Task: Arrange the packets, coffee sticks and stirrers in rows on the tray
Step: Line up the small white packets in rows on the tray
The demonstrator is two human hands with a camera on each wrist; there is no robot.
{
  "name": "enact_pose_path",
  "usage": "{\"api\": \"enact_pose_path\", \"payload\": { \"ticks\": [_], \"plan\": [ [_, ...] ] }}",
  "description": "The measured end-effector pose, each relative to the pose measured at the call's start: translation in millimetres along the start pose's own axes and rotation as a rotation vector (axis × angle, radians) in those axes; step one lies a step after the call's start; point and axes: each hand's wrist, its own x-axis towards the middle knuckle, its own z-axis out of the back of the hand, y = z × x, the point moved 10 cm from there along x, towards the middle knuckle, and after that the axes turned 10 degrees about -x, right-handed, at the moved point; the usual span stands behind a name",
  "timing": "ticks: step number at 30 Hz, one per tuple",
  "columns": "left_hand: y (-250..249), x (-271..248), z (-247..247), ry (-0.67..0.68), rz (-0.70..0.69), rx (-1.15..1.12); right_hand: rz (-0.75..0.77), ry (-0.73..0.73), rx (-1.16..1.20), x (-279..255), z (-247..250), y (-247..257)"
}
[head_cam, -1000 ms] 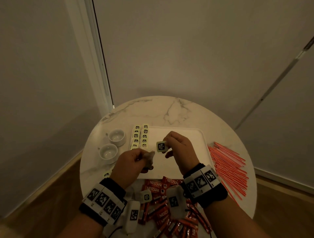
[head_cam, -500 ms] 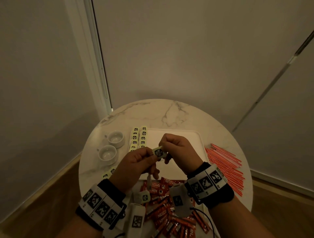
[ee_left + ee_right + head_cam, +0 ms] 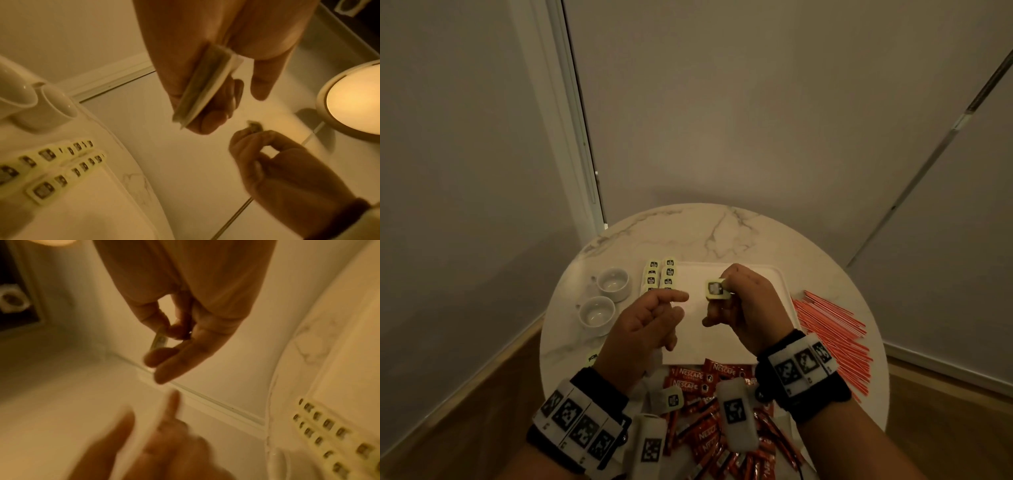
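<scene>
My right hand (image 3: 726, 301) pinches one pale green packet (image 3: 715, 289) above the white tray (image 3: 784, 277); the right wrist view shows the packet (image 3: 159, 341) between thumb and fingers. My left hand (image 3: 671, 308) hovers just left of it, index finger stretched out. The left wrist view shows a stack of packets (image 3: 203, 91) gripped in it. Two rows of packets (image 3: 661, 274) lie along the tray's left side. Red coffee sticks (image 3: 698, 377) are heaped in front of the tray. Red stirrers (image 3: 832, 329) lie to its right.
Two white cups (image 3: 604, 298) stand left of the tray on the round marble table (image 3: 705, 233). A loose packet (image 3: 592, 358) lies near the table's front left edge. Walls close in behind the table.
Half a second ago both hands met at one packet over the tray. They have since drawn apart, the right hand keeping a packet and the left hand moving back left.
</scene>
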Motion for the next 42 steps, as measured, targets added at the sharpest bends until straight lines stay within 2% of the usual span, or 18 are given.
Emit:
{"api": "enact_pose_path", "payload": {
  "ticks": [3,5,7,10,14,17,20,23,26,30,34,39,42],
  "plan": [
    [14.5,1.2,-1.5,0.086,0.119,0.047,0.005,0.060,0.250,0.4,1.3,12.0],
    [22.4,0.6,1.9,0.087,0.191,0.123,0.011,0.074,0.348,1.0,5.5,20.1],
    [28.8,-2.6,1.6,0.104,0.243,0.179,0.019,0.070,0.375,1.6,10.2,27.5],
    [31.0,-6.6,-4.3,0.160,0.242,0.286,0.033,0.084,0.375,2.7,11.2,35.0],
    [24.8,-2.7,-0.5,0.107,0.164,0.441,0.097,0.164,0.348,1.4,5.8,47.1],
    [23.1,5.1,8.8,-0.047,0.190,0.338,0.133,0.263,0.318,-3.1,-4.7,53.5],
    [23.8,11.2,19.3,-0.239,0.233,0.030,0.126,0.362,0.216,-12.0,-21.3,44.0],
    [13.9,16.8,28.7,-0.359,0.179,-0.142,0.070,0.474,0.046,-20.6,-40.1,13.5],
    [8.2,22.6,39.2,-0.426,0.115,-0.253,0.023,0.465,-0.158,-20.3,-44.0,-25.9],
    [6.4,26.7,42.0,-0.426,0.108,-0.288,-0.066,0.303,-0.290,-7.5,-27.1,-68.6],
    [1.2,25.8,39.3,-0.389,0.094,-0.270,-0.136,0.291,-0.280,0.5,-20.6,-87.4],
    [-2.7,24.6,36.6,-0.353,0.069,-0.225,-0.161,0.324,-0.470,7.5,-15.4,-90.6],
    [-2.9,23.2,38.0,-0.356,0.073,-0.151,-0.111,0.317,-0.624,10.4,-12.2,-85.8]
  ]
}}
